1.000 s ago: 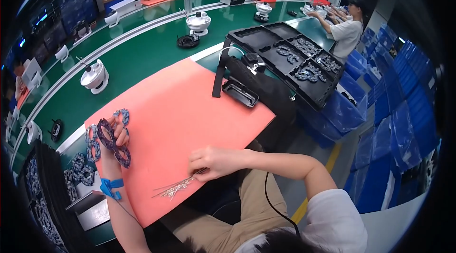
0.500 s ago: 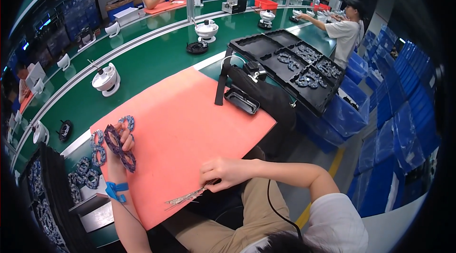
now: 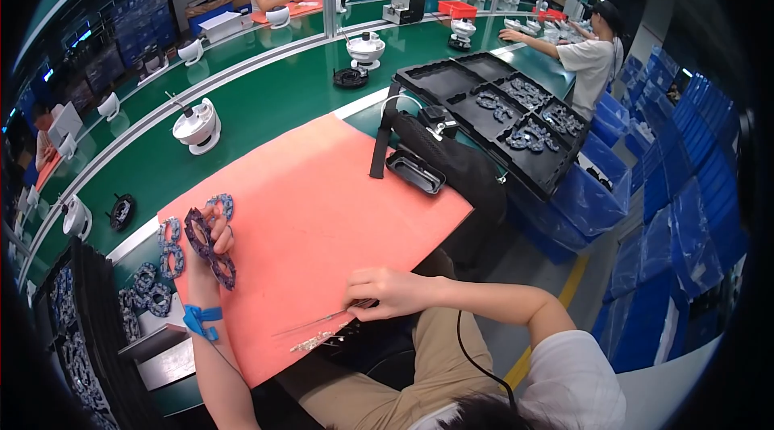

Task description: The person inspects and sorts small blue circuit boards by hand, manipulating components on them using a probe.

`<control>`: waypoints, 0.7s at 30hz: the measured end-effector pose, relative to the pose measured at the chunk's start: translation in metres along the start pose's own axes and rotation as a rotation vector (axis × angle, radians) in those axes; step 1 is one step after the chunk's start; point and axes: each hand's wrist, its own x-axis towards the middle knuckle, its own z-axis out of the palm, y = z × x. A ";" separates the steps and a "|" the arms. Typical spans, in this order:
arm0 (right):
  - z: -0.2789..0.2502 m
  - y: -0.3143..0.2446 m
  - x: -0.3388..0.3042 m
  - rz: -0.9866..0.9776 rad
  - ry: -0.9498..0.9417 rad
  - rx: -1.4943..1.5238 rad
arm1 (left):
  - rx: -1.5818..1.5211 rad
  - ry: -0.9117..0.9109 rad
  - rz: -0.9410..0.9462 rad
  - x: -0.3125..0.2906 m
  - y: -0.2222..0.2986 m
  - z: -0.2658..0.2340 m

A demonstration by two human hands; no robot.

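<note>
- Salmon-pink rubber mat (image 3: 322, 212) covers the near part of the green surface (image 3: 266, 107). Since a second ago the right hand (image 3: 395, 293) has slid from the mat's middle toward its near edge, so the work now sits close to the body.
- The right hand is closed in a pinch on thin metal tweezers (image 3: 322, 321), tips pointing left, just beside a small silvery cluster of parts (image 3: 318, 341) at the near edge.
- The left hand (image 3: 211, 240), with a blue wrist strap (image 3: 197, 319), has stayed at the mat's left edge, fingers clenched on a dark blue-grey figure-eight woven part (image 3: 205, 244), held upright.
- More such parts (image 3: 157, 269) lie off the left edge.
</note>
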 end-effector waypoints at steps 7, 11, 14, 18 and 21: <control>0.004 -0.005 -0.002 -0.017 0.010 -0.063 | 0.078 0.035 -0.010 -0.002 0.001 -0.001; 0.006 -0.001 -0.002 -0.058 0.034 0.013 | 0.107 -0.082 0.019 -0.007 -0.003 -0.008; 0.001 -0.004 -0.001 0.021 -0.031 0.006 | 0.075 -0.212 -0.020 -0.004 0.001 -0.007; -0.005 -0.003 0.000 -0.003 -0.008 -0.086 | 0.003 -0.157 -0.040 0.001 0.004 0.009; -0.004 -0.002 0.001 0.001 0.005 -0.109 | -0.018 -0.208 -0.119 0.010 0.008 0.001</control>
